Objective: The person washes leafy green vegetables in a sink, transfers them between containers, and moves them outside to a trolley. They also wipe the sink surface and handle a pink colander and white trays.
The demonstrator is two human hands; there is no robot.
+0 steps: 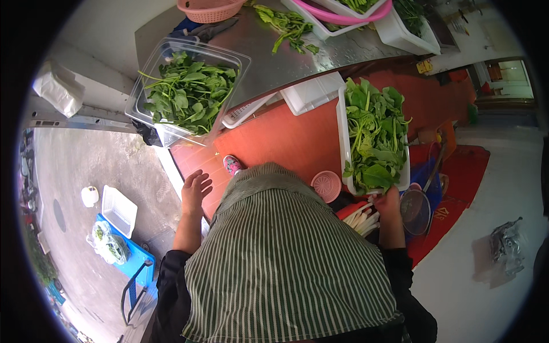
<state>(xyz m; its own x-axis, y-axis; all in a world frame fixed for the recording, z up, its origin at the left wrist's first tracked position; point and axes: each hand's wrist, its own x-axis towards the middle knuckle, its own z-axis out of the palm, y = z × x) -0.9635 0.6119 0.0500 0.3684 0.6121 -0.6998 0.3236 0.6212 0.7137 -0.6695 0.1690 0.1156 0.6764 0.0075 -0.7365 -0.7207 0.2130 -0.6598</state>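
My left hand [196,191] is raised beside the striped apron with its fingers apart and nothing in it. My right hand [387,200] grips the near end of a white plastic basket [344,141] heaped with leafy greens [374,133]; its fingertips are partly hidden at the rim. Below that basket, next to my right wrist, lie long white-stemmed vegetables [362,221]. A pink plastic basket [327,186] stands on the floor to the left of them. Ahead on the left, a clear plastic tub [244,64] holds more green leaves [188,92] at the corner of the steel table.
The steel table [257,73] bears loose greens [287,28], a salmon colander [210,13] and white baskets of greens. White trays [311,92] sit under its edge. At right are a wire strainer [415,212] and a red surface [467,171]. A blue table [133,261] stands outside, left.
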